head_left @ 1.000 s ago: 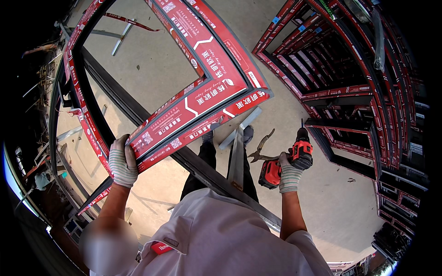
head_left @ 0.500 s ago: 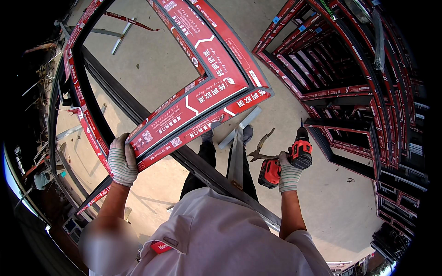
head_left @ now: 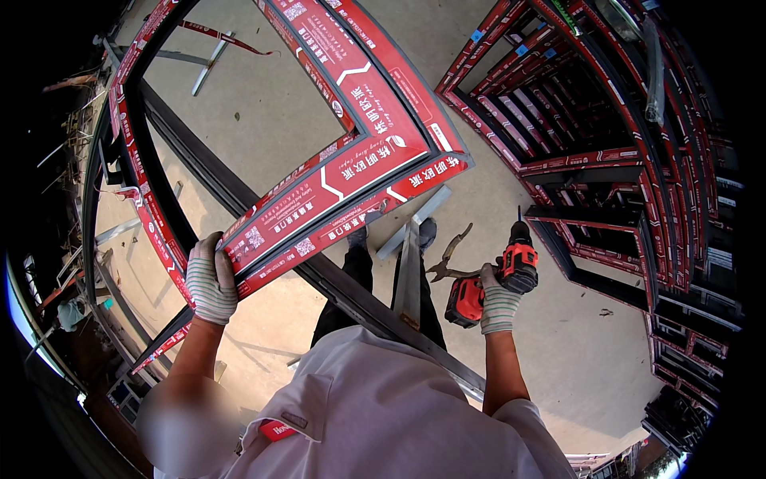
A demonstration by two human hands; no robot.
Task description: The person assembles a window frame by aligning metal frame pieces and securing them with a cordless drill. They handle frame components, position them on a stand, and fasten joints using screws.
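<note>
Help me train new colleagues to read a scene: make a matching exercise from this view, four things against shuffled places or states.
1. Left hand
2. Right hand
3. Power drill
4. Stacked frames

A. At the picture's upper right
B. Gripping a tool
C. Tip pointing up the picture
D. At the edge of a large red-covered frame

Pairs: 1-D, 2-B, 3-C, 4-A

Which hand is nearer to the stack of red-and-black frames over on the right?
Right. The right hand, holding the drill, is left of the stack; the left hand is much farther left, gripping the large frame.
</note>
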